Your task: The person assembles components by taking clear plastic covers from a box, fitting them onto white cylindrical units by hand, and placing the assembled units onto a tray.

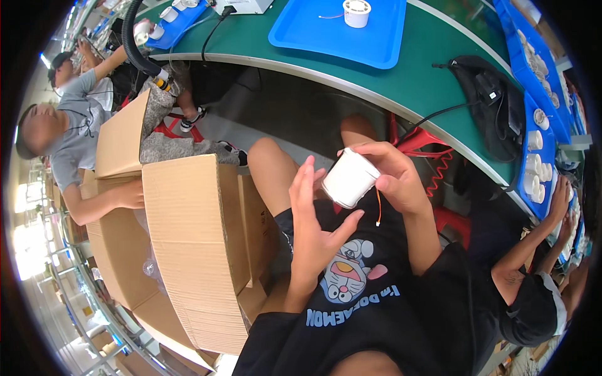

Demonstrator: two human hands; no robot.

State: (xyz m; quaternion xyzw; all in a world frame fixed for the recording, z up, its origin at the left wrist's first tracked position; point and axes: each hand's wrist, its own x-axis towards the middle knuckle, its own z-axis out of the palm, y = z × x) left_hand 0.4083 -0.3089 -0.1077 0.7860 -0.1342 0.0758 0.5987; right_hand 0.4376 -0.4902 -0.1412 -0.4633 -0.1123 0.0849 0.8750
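A white cylindrical plastic housing (350, 180) is held tilted above my lap. My right hand (401, 182) grips it from the right, with the thumb and fingers closed at its end. From beneath the housing hangs a thin orange wire (379, 210) with a small white plug. My left hand (313, 232) stands close on the housing's left side, its fingers stretched and thumb apart. Whether its fingertips touch the housing I cannot tell. On the green bench, a similar white part (357, 14) with a thin wire stands in a blue tray (307, 31).
An opened cardboard box (188, 250) stands left of my legs; a co-worker (75, 144) reaches into it. Blue trays (530, 113) with several white parts line the right. A black cloth bag (489, 100) and cable lie on the bench (426, 81). A black hose (130, 37) hangs upper left.
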